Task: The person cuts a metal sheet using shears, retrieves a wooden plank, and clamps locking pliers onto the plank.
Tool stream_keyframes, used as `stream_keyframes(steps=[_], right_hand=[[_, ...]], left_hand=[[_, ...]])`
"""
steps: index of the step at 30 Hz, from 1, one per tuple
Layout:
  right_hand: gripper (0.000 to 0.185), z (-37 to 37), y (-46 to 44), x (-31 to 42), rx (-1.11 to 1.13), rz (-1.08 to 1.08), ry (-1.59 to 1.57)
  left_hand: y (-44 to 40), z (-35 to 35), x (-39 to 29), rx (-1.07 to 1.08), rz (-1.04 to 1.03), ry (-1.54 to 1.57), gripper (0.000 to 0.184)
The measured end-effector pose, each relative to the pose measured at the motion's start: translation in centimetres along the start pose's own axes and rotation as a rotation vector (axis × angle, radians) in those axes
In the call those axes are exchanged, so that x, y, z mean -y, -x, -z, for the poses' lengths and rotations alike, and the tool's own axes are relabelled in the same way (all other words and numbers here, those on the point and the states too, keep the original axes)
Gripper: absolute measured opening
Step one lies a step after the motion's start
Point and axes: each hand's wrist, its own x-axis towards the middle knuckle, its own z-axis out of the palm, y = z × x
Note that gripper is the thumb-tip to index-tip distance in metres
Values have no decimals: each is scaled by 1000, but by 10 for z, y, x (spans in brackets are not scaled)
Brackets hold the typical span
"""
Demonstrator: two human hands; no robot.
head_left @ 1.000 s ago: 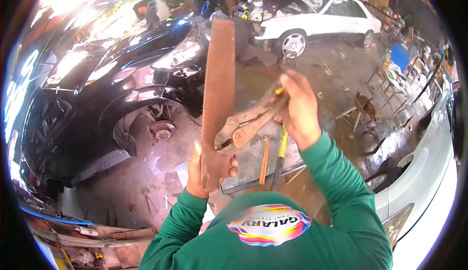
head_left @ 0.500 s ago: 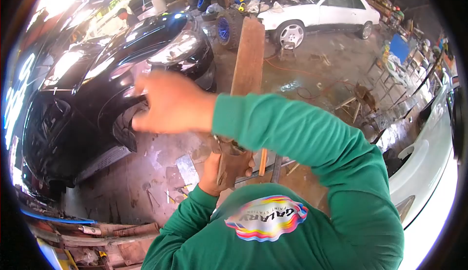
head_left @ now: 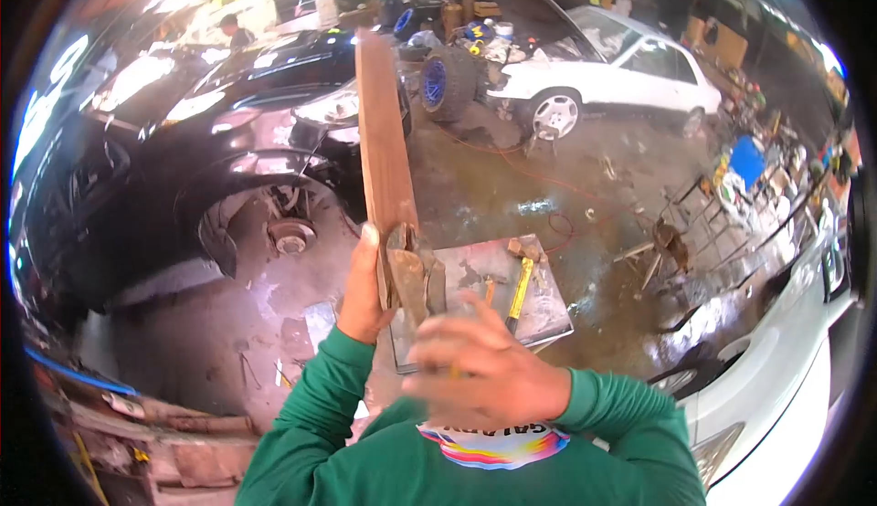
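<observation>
A long wooden board [head_left: 385, 150] stands nearly upright, its lower part held in my left hand [head_left: 365, 287]. Rusty pliers or a clamp [head_left: 413, 278] lie against the board's lower end, beside my left hand, with the handles pointing toward my chest. My right hand [head_left: 489, 369] is just below them, in front of the shirt. Its fingers are smeared by motion, and its contact with the tool is unclear. Beyond it, a yellow-handled hammer [head_left: 521, 289] and a smaller wooden-handled hammer [head_left: 490, 292] rest on a flat panel [head_left: 548, 310].
A black car [head_left: 155, 205] with an exposed wheel hub [head_left: 290, 236] stands left. Behind are a loose blue-rimmed wheel [head_left: 448, 84] and a white car [head_left: 630, 86]. A pale car [head_left: 776, 360] is at right. An orange hose [head_left: 512, 161] crosses the floor. A person [head_left: 234, 31] is far back.
The tool was in my right hand a second ago and is now against the board. My right hand swung left across the board, then came back near my chest. The view has shifted.
</observation>
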Motion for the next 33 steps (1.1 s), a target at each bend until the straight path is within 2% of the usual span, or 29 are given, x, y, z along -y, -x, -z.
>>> stream_keyframes(steps=[1,2,3,4,6,8,9,11,12,14,16,18,20,24,27,29,30,31,33], right_hand=[[67,1,8,1,-89,-196,26],[67,-6,17,0,-56,-184,24],[72,-16,31,-3,-184,-408,-44],[75,-19,39,-11,-229,-522,-96],[81,-24,53,-27,-345,-744,-211],[73,-2,58,-52,156,-1069,-377],[73,0,58,-60,162,-1073,-367],[50,3,58,-78,97,-951,-3],[50,4,60,-94,110,-950,6],[38,9,65,-130,-34,-752,285],[35,28,53,-151,-19,-698,419],[33,50,34,-165,-15,-650,541],[27,74,9,-166,42,-471,775],[22,105,-44,-146,153,-391,931],[23,118,-73,-134,242,-282,1078],[10,127,-93,-134,366,-177,1132],[10,130,-103,-135,351,-179,1137],[6,133,-113,-136,372,-74,1166],[13,131,-127,-132,426,61,1278]], left_hand=[[0,-5,-8,7,-85,-74,67],[-1,-12,-13,-8,-106,-51,67],[-2,-21,-16,-5,-241,-136,67],[-2,-25,-17,-1,-373,-224,66],[-3,-14,-12,29,-424,-307,67],[3,-19,-10,78,-520,-474,71],[9,-22,-17,206,-495,-434,69],[14,-27,-18,253,-496,-447,68],[17,-28,-18,301,-497,-473,67],[24,-32,-20,267,-557,-523,67],[34,-31,-23,358,-311,-472,67],[37,-29,-22,357,-343,-510,67],[41,-25,-22,338,-283,-557,67],[41,-22,-22,277,-277,-494,68],[42,-16,-26,212,-166,-452,68],[40,-8,-25,240,-155,-495,68],[38,-5,-26,270,-152,-538,69],[36,-4,-26,281,-157,-551,69],[34,-3,-18,221,-140,-555,73]])
